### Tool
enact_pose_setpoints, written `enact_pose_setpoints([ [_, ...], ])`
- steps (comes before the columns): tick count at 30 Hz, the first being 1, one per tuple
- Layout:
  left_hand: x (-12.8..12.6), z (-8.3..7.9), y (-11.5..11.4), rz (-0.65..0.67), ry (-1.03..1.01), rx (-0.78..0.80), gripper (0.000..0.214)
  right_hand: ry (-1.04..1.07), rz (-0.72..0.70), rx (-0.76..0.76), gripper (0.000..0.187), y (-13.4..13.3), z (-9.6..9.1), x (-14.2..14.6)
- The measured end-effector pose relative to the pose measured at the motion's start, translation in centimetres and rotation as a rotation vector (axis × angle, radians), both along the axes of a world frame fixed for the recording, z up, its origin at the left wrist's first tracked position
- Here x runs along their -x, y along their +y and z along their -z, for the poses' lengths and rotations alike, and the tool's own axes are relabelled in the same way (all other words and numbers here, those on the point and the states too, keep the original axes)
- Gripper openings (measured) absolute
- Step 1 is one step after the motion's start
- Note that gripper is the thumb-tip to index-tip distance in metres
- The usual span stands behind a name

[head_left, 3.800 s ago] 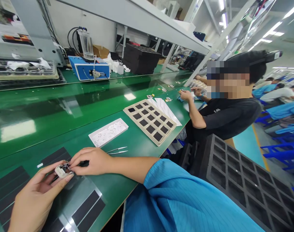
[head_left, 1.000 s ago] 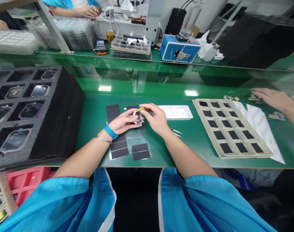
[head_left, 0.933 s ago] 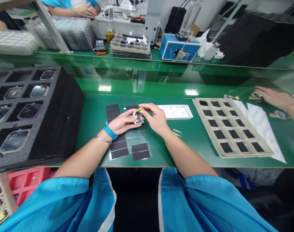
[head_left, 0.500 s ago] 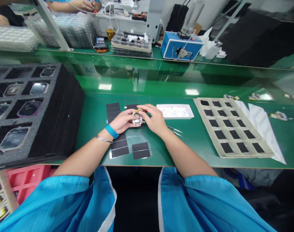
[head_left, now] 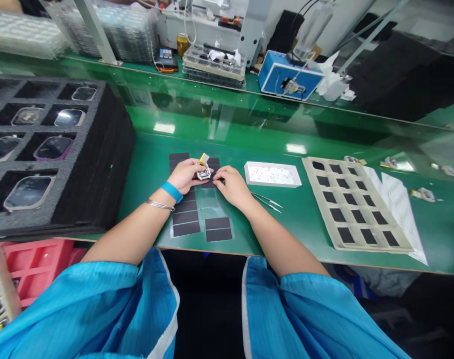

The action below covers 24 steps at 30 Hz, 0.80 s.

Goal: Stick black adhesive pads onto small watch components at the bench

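Note:
My left hand (head_left: 186,174) grips a small white device (head_left: 204,173) with a yellow tab on top, held just above the green table (head_left: 301,219). My right hand (head_left: 232,185) rests beside it, fingers curled down onto a clear sheet (head_left: 197,209) that carries several black rectangular pads. What the right fingertips pinch, if anything, is hidden. A blue band and a thin bracelet circle my left wrist.
Metal tweezers (head_left: 267,200) lie right of my right hand. Behind them stands a shallow white tray (head_left: 272,174) of tiny parts. A beige tray (head_left: 356,204) with black pads sits farther right. A black foam tray (head_left: 43,149) holding devices fills the left. A blue machine (head_left: 288,80) stands at the back.
The right hand has left the device and dropped onto the sheet of black pads. The left hand has carried the device slightly left and away. A co-worker's hand at the right edge has gone.

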State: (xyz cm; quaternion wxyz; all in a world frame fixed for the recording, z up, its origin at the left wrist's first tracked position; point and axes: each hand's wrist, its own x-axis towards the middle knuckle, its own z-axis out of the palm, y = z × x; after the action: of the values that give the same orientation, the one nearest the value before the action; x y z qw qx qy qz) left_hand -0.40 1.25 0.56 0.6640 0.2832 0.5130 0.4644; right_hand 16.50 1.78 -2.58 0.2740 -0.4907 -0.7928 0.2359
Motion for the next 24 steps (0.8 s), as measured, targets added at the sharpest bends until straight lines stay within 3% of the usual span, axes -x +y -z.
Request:
enact_pose_setpoints([
  [14,-0.4,-0.1,-0.2,-0.006,0.010,0.003,0.013,-0.045,0.072,0.113,0.010,0.3,-0.2,0.6],
  [20,-0.4,-0.3,-0.1,-0.019,0.014,0.024,0.013,0.011,-0.207,-0.066,0.008,-0.2,-1.4,-0.9],
  [24,-0.6,-0.5,-0.3,-0.031,0.032,0.003,0.013,0.226,-0.192,-0.216,0.008,-0.6,-2.9,-1.7],
])
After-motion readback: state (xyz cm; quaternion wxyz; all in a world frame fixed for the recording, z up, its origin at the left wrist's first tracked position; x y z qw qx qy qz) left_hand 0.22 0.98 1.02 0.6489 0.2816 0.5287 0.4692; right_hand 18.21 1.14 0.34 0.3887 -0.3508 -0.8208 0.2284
